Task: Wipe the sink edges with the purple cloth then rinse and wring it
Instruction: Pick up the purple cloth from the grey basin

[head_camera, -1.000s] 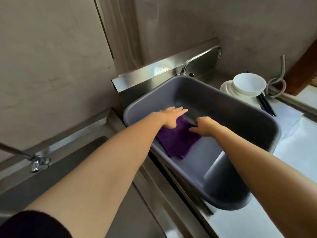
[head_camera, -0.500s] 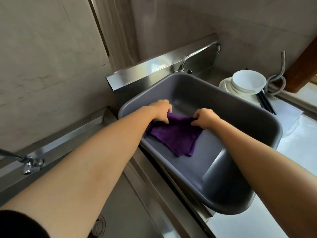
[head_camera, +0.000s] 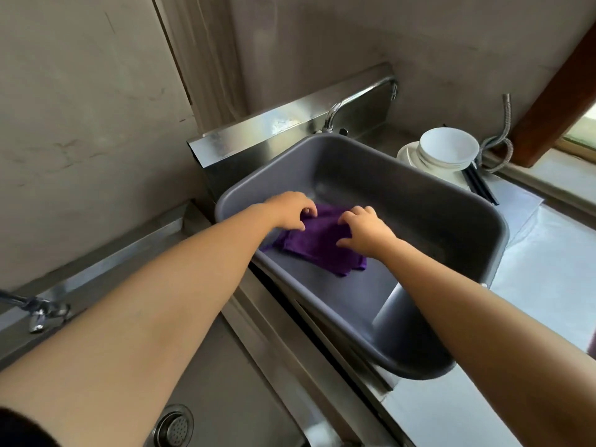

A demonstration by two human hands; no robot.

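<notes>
The purple cloth point(head_camera: 317, 245) lies bunched on the floor of a grey plastic tub point(head_camera: 419, 201) that sits in the right sink. My left hand point(head_camera: 290, 211) pinches the cloth's far left part with curled fingers. My right hand point(head_camera: 364, 230) grips its right part from above, fingers bent into the fabric. Both forearms reach in from the near side. The steel sink edge point(head_camera: 267, 304) runs between the tub and the left basin.
A steel faucet point(head_camera: 358, 101) stands behind the tub. White bowls on a plate point(head_camera: 446, 153) and dark chopsticks point(head_camera: 480, 185) sit at the back right, beside a flexible metal hose point(head_camera: 503, 140). The left basin has a drain strainer point(head_camera: 174, 427) and a second tap point(head_camera: 38, 312).
My left hand went from flat and open over the cloth to curled onto it. Both hands have gathered the cloth and drawn closer together, so it is more bunched.
</notes>
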